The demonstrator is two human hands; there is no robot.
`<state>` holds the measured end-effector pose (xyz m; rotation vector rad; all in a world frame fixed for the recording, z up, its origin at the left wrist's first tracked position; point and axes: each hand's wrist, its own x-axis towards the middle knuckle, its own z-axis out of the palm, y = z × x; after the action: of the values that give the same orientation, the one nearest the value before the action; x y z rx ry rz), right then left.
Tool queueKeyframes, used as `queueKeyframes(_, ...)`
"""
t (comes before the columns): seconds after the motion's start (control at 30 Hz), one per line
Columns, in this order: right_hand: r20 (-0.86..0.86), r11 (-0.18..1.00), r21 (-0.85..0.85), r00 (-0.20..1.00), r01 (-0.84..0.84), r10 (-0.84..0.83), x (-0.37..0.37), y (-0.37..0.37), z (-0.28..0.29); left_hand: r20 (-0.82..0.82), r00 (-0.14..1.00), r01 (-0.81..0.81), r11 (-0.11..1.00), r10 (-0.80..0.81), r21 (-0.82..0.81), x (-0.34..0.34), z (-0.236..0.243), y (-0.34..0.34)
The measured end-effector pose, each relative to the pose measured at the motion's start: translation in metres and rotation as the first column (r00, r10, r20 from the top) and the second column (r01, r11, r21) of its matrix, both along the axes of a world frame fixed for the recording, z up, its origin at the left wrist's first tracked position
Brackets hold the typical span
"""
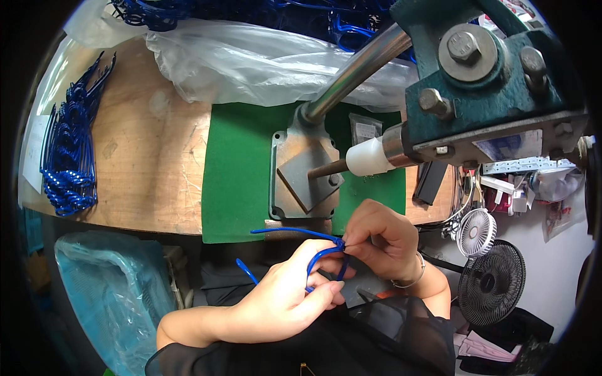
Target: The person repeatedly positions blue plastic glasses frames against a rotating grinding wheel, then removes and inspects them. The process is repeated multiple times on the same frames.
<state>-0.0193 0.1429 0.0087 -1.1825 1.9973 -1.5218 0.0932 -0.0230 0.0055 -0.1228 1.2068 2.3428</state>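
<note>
Blue wire piece (313,241) pinched between both hands: left hand (291,291) clamped on its loop, right hand (379,241) gripping the joint, just below the desk (150,163) edge.

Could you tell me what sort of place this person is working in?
Probably a small workshop or factory bench. A heavy green bench press stands on a wooden worktable, a stack of blue wire frames lies at its left, and both the left hand and right hand hold another blue frame piece.

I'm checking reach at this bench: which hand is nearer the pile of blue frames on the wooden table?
Left. The left hand is below and right of the pile of blue frames, off the wooden table; the right hand lies farther right.
</note>
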Motion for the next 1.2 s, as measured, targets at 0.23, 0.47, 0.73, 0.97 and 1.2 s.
queueKeyframes(0.23,-0.281,1.0,-0.017,0.96,-0.026,0.02,0.001,-0.002,0.003,0.046,0.999,-0.025,0.995,0.021,0.092,0.003,0.0,0.0)
queueKeyframes(0.47,0.288,0.998,-0.048,0.956,-0.05,0.062,0.009,0.002,-0.006,0.026,0.997,-0.071,0.991,0.068,0.117,0.0,0.002,0.0)
queueKeyframes(0.73,0.671,0.974,-0.192,0.709,-0.117,0.217,0.006,-0.004,-0.005,-0.03,0.988,-0.145,0.98,0.151,0.139,-0.012,0.005,0.007)
queueKeyframes(0.97,0.465,0.982,-0.165,0.885,0.096,-0.009,-0.01,0.021,-0.006,-0.099,0.928,-0.364,0.93,0.358,-0.045,-0.054,0.033,0.001)
queueKeyframes(1.2,0.327,0.942,-0.065,0.899,0.33,-0.292,-0.012,0.025,-0.01,-0.116,0.917,-0.389,0.92,0.381,-0.057,-0.068,0.031,0.007)
